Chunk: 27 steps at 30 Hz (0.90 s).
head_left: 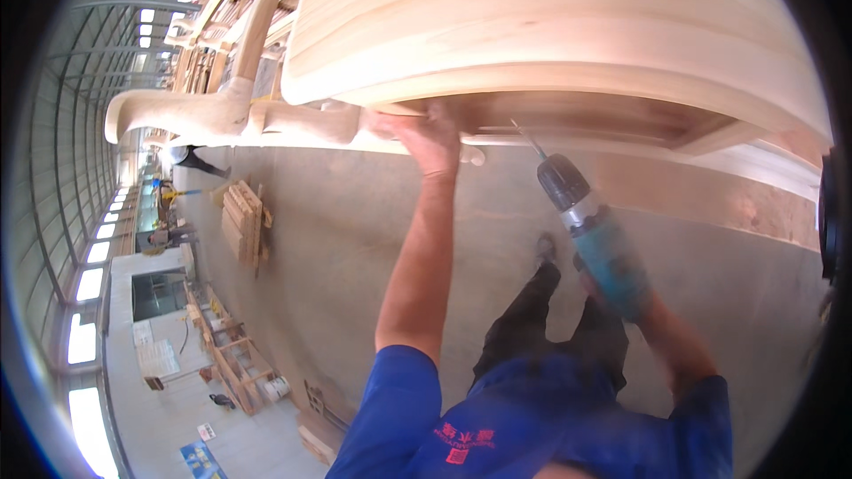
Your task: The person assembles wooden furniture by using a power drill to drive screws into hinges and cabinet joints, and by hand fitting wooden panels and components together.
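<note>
My right hand [603, 288] is wrapped round the grip of a teal and black power drill [612, 262]. From its black chuck a thin bit points up and left, its tip just short of the furniture's lower edge. My left hand [430, 142] reaches up to the underside of a large pale wooden furniture piece [550, 27] with a broad, smooth panel. Its fingers are blurred and partly hidden at the shaded edge, so their grip is unclear. Beside that hand, a curved wooden member [177, 113] sticks out to the left.
More pale wooden frames [209, 53] stand at the far left. Stacked wooden pieces [244, 222] rest on the grey concrete floor [355, 213]. A wooden rack [231, 350] lines the left wall. A person in dark trousers [200, 161] is far off. My legs are below the drill.
</note>
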Each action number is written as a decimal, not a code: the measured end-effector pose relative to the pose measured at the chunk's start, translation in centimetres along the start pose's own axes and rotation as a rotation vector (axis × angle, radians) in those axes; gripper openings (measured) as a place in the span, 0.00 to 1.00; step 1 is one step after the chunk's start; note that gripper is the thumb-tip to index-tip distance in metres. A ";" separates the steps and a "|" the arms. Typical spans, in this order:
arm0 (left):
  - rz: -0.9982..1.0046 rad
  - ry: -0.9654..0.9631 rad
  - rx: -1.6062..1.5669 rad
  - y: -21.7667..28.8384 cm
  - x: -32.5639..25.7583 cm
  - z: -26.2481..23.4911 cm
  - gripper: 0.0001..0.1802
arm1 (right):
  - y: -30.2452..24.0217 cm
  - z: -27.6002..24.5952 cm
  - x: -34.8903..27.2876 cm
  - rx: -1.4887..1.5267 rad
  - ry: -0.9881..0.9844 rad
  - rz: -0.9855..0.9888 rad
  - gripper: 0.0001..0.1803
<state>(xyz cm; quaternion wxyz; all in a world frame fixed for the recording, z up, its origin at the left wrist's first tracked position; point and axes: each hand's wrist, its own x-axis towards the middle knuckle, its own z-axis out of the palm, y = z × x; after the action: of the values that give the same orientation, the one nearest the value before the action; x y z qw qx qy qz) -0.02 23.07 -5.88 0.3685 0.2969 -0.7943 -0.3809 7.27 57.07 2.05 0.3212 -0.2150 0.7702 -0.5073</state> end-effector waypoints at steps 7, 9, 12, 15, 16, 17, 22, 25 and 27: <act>0.099 0.271 -0.082 -4.1 11.3 0.3 0.37 | 1.3 6.2 19.0 -0.187 0.206 -0.544 0.15; 0.032 0.327 -0.054 -5.6 9.3 0.2 0.34 | 2.7 7.2 20.9 0.047 0.085 -0.412 0.14; 0.064 0.353 0.149 -8.4 8.4 -0.1 0.32 | 1.1 6.6 21.5 0.557 -0.084 -0.272 0.12; 0.096 0.355 0.198 -10.3 7.8 -0.9 0.34 | 3.3 7.6 24.6 0.264 0.007 -0.646 0.14; 0.110 0.372 0.219 -10.7 7.5 -1.5 0.35 | 2.6 8.5 25.0 0.374 0.027 -0.667 0.15; 0.128 0.386 0.240 -10.9 7.2 -2.2 0.35 | 2.2 9.4 25.4 0.488 0.048 -0.689 0.16; 0.056 0.464 0.182 -12.8 5.4 -4.3 0.37 | 3.8 11.6 27.2 0.605 -0.128 -0.680 0.16; 0.081 0.405 0.075 -12.9 4.0 -5.7 0.36 | 3.6 11.3 26.9 0.621 -0.181 -0.690 0.16; 0.105 0.417 0.130 -13.3 3.7 -6.5 0.33 | 3.2 10.7 25.8 0.602 -0.203 -0.657 0.16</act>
<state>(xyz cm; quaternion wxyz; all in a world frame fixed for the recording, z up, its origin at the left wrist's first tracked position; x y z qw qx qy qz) 5.76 10.73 -12.67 0.5239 0.3508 -0.7383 -0.2396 -3.25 34.50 -11.02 0.2652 -0.3939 0.4441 -0.7598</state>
